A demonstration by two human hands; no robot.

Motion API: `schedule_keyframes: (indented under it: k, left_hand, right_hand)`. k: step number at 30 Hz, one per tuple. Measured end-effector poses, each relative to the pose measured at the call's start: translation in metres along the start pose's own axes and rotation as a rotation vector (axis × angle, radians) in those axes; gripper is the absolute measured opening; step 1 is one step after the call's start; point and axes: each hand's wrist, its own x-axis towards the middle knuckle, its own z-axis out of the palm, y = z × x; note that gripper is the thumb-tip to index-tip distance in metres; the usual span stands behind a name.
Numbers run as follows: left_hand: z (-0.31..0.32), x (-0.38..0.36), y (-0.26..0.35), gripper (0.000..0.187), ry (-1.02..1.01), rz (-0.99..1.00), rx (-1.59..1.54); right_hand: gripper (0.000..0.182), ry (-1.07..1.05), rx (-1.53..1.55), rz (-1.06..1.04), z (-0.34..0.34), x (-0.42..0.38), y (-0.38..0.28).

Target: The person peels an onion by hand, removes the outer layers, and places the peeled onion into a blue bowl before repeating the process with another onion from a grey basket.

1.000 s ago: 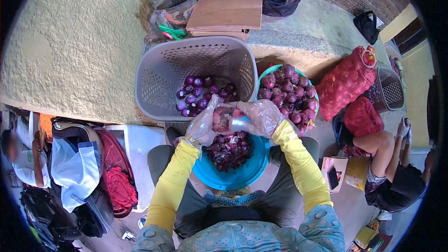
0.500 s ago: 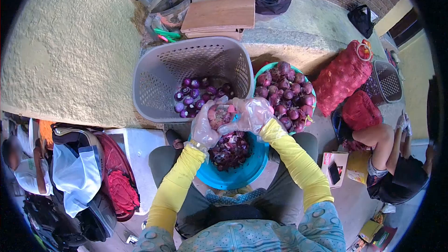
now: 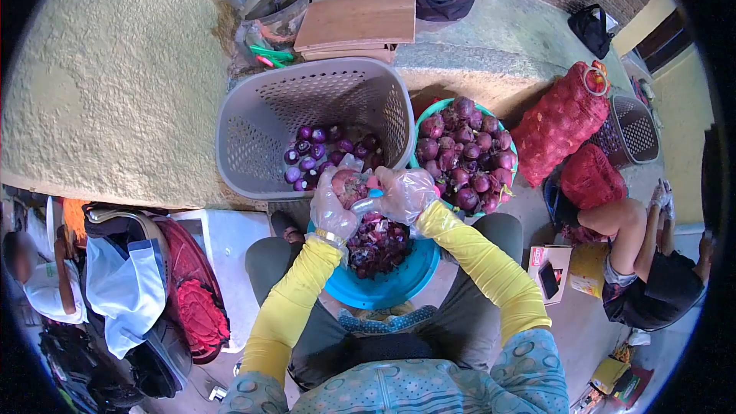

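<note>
A red onion (image 3: 349,188) is gripped in my gloved left hand (image 3: 333,205), above a blue basin (image 3: 424,272) that holds dark onion skins (image 3: 377,248). Beside it, my gloved right hand (image 3: 408,196) is closed round a small tool with a blue part (image 3: 376,194) near the onion; its blade cannot be made out. Both gloves are clear plastic. Behind my left hand stands a grey perforated basket (image 3: 253,134) with several peeled purple onions (image 3: 307,162) at its bottom. A green-rimmed tub (image 3: 515,161) heaped with unpeeled red onions (image 3: 464,142) is behind my right hand.
A full red mesh sack (image 3: 556,119) leans at the right, by another basket (image 3: 636,130). One person (image 3: 652,276) sits at the far right, another (image 3: 57,284) at the far left. A phone (image 3: 549,280) lies on a box. Brown boards (image 3: 356,21) rest behind the grey basket.
My right hand has turned and moved slightly down and left, and more of the onion in my left hand shows. The whole view has shifted a little.
</note>
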Motion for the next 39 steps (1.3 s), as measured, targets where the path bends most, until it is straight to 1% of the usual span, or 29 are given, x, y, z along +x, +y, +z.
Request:
schedule_keyframes:
  k: [1,2,4,5,7,8,9,11,12,13,15,16,18,19,21,22,24,25,27,28,30,31,33,34,35,36,37,38,39]
  left_hand:
    - [-0.007,0.001,-0.014,0.040,-0.031,0.350,0.685]
    - [-0.011,0.004,-0.017,0.040,-0.033,0.351,0.685]
    - [-0.022,0.009,-0.021,0.040,-0.092,0.151,0.490]
    - [-0.016,0.012,-0.018,0.040,-0.091,0.151,0.489]
    - [0.010,0.016,0.006,0.042,-0.117,-0.197,-0.401]
    - [0.030,0.002,0.046,0.044,-0.227,-0.396,-0.759]
    - [0.030,0.000,0.044,0.044,-0.227,-0.395,-0.758]
    - [0.023,-0.006,0.029,0.034,-0.256,0.447,0.550]
    - [0.010,0.002,0.019,0.035,-0.205,0.268,0.472]
    - [-0.002,0.007,0.009,0.035,-0.204,0.268,0.476]
    - [0.006,0.007,0.018,0.056,-0.054,-0.220,-0.435]
    - [0.009,0.006,0.017,0.056,-0.057,-0.223,-0.438]
    - [0.014,0.005,0.016,0.056,0.019,-0.109,-0.168]
    - [0.009,0.005,0.011,0.056,0.018,-0.109,-0.170]
    - [-0.005,0.005,-0.003,0.056,-0.139,0.605,0.700]
    - [-0.007,0.010,-0.009,0.056,-0.139,0.606,0.700]
    - [-0.001,0.019,-0.008,0.061,0.002,0.071,-0.143]
    - [-0.001,0.018,-0.007,0.061,0.002,0.072,-0.143]
    - [0.010,0.012,0.005,0.057,-0.004,-0.018,-0.540]
    - [0.005,0.013,-0.002,0.057,-0.004,-0.018,-0.542]
    - [-0.002,0.015,-0.005,0.042,-0.137,0.211,-0.005]
    - [-0.007,0.019,-0.004,0.042,-0.140,0.213,-0.003]
    - [0.016,0.013,0.039,0.040,-0.205,-0.412,-0.581]
    - [0.025,0.009,0.052,0.046,-0.233,-0.410,-0.526]
    - [0.027,0.010,0.051,0.046,-0.235,-0.410,-0.524]
    - [0.027,0.010,0.048,0.044,-0.172,-0.359,-0.465]
    - [0.028,0.010,0.045,0.042,-0.107,-0.309,-0.405]
    - [0.026,0.012,0.036,0.039,-0.060,-0.287,-0.364]
    - [0.019,0.011,0.023,0.039,-0.058,-0.288,-0.362]
  right_hand:
    - [0.066,0.001,0.001,0.002,0.000,0.000,0.001]
    - [0.066,-0.007,-0.003,0.002,-0.001,-0.001,0.002]
    - [0.065,-0.013,-0.008,0.005,-0.005,0.001,0.007]
    - [0.066,0.006,-0.001,-0.037,-0.011,0.005,0.013]
    - [0.067,0.023,0.008,-0.076,-0.021,0.009,0.015]
    - [0.069,0.029,-0.006,-0.108,-0.030,0.011,0.012]
    - [0.071,0.037,-0.019,-0.142,-0.036,0.012,0.009]
    - [0.074,0.018,-0.018,-0.125,-0.033,0.013,0.001]
    - [0.074,0.009,-0.065,-0.110,-0.029,0.013,0.000]
    - [0.074,0.002,-0.110,-0.096,-0.026,0.013,-0.001]
    - [0.073,-0.007,-0.090,-0.095,-0.023,0.010,-0.001]
    - [0.071,-0.006,-0.063,-0.090,-0.021,0.009,0.001]
    - [0.070,-0.006,-0.040,-0.084,-0.019,0.008,0.000]
    - [0.069,-0.007,-0.030,-0.070,-0.018,0.008,-0.001]
    - [0.067,-0.009,-0.021,-0.052,-0.014,0.006,-0.003]
    - [0.066,0.002,-0.026,-0.033,-0.010,0.005,-0.003]
    - [0.064,0.014,-0.028,-0.015,-0.008,0.004,-0.004]
    - [0.066,-0.029,-0.021,0.012,-0.008,0.005,-0.005]
    - [0.068,-0.072,-0.018,0.040,-0.006,0.005,-0.002]
    - [0.065,-0.026,0.001,0.004,0.000,0.004,0.003]
    - [0.062,0.024,0.022,-0.035,-0.006,0.008,0.004]
    - [0.066,-0.016,-0.008,-0.056,-0.014,0.012,0.009]
    - [0.070,-0.060,-0.033,-0.074,-0.027,0.015,0.011]
    - [0.071,-0.052,0.004,-0.071,-0.032,0.016,0.012]
    - [0.072,-0.043,0.038,-0.069,-0.036,0.017,0.012]
    - [0.070,0.016,0.034,-0.128,-0.038,0.014,0.008]
    - [0.070,0.016,0.035,-0.128,-0.038,0.014,0.006]
    - [0.071,0.004,-0.032,-0.131,-0.037,0.015,0.003]
    - [0.073,-0.008,-0.099,-0.134,-0.036,0.015,0.002]
